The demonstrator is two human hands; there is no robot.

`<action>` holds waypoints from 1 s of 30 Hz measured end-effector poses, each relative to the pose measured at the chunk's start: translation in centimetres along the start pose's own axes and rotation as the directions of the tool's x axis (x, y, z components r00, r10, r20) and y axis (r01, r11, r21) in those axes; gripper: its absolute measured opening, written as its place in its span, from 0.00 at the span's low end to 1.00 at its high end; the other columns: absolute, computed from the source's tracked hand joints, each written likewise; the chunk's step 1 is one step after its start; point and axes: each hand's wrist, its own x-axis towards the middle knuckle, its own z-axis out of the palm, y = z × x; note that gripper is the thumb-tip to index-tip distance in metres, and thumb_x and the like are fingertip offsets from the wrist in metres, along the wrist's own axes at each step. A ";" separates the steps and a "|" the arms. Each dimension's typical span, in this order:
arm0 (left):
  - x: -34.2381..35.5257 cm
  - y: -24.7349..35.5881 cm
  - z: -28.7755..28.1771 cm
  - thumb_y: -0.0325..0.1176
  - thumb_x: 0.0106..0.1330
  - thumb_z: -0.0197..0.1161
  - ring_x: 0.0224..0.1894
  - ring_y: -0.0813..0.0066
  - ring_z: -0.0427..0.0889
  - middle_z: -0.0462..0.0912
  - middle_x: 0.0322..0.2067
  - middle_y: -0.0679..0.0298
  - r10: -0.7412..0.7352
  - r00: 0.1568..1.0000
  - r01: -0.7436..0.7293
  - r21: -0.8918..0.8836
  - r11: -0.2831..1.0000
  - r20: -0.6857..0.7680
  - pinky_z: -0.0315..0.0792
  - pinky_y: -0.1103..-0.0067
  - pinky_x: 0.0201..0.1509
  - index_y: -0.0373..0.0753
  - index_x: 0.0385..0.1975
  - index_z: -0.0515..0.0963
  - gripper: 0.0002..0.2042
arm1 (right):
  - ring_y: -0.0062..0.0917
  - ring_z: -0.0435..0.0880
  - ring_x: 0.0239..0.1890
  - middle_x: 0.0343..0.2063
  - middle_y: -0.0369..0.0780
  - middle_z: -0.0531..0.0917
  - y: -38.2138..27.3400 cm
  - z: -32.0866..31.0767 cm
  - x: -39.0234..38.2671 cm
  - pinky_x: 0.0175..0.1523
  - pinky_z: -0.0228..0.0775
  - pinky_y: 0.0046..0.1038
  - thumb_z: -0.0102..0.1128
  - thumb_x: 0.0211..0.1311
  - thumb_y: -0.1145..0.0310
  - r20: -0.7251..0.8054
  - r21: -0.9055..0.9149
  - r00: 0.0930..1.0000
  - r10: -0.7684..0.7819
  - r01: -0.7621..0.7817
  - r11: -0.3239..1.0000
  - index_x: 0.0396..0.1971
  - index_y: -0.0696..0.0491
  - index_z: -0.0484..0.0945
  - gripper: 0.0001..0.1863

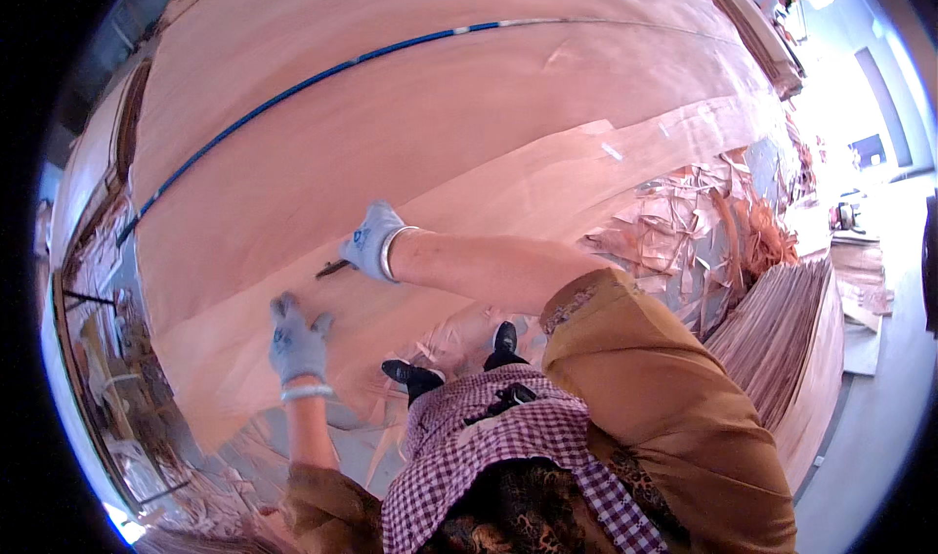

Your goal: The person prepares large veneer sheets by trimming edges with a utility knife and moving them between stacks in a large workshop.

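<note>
Wood sheets [391,144] are lying beneath the fingers. The right hand [373,241] is gripping a dark tool [332,269], its length pointing leftward toward the left hand [298,344], whose thumb is standing apart; beyond both, a blue rod [293,92] is stretching.

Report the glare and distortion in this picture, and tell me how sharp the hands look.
Head view: glare washes out the upper right; the blue pole looks bowed, likely fisheye distortion, and the corners go black. Same head view: the gloved left hand and gloved right hand look slightly soft.
</note>
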 end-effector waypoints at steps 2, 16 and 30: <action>0.2 0.6 1.2 0.43 0.53 0.66 0.57 0.54 0.70 0.57 0.64 0.51 -0.068 0.997 0.064 0.081 0.995 0.037 0.67 0.68 0.58 0.33 0.62 0.58 0.38 | 0.31 0.83 0.37 0.32 0.37 0.84 4.4 1.4 -2.6 0.41 0.70 0.35 0.52 0.57 0.63 0.011 0.009 0.999 0.030 -0.030 1.000 0.37 0.42 0.79 0.10; 1.4 -3.8 4.6 0.33 0.54 0.66 0.61 0.55 0.64 0.59 0.62 0.47 0.044 0.995 -0.031 0.138 0.990 -0.091 0.64 0.72 0.62 0.32 0.61 0.60 0.35 | 0.24 0.82 0.40 0.37 0.29 0.84 34.6 8.9 -26.4 0.54 0.58 0.37 0.49 0.60 0.64 0.186 -0.193 0.928 0.323 -0.288 0.938 0.40 0.37 0.76 0.10; 1.9 -4.5 4.5 0.37 0.54 0.66 0.58 0.50 0.66 0.63 0.57 0.44 0.175 0.981 -0.164 0.129 0.978 -0.079 0.65 0.68 0.57 0.29 0.55 0.63 0.31 | 0.30 0.82 0.33 0.33 0.38 0.82 36.5 8.8 -31.9 0.38 0.66 0.35 0.51 0.63 0.63 -0.006 -0.094 0.789 0.615 -0.613 0.785 0.35 0.45 0.75 0.06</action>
